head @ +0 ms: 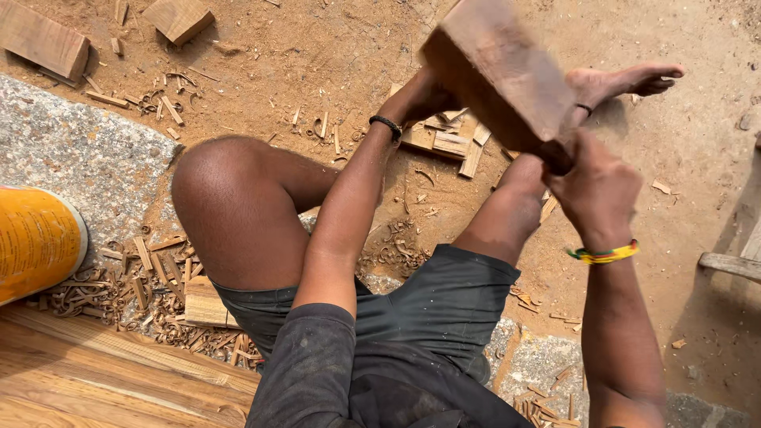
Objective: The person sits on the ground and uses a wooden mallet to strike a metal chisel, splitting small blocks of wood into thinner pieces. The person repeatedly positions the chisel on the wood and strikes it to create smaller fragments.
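Observation:
A thick brown wooden block (495,67) is raised above my knees. My right hand (593,184) grips its near lower corner. My left hand (420,95) holds the block's far underside, mostly hidden behind it. I sit with bare legs spread over sandy ground, my right foot (626,81) stretched out beyond the block. A black band is on my left wrist, a yellow-green one on my right.
Flat wood offcuts (445,139) lie on the sand under the block. Wood shavings (151,281) litter the stone slab (79,154) at left. A yellow container (36,242), a plank (95,372), and more blocks (43,40) lie around.

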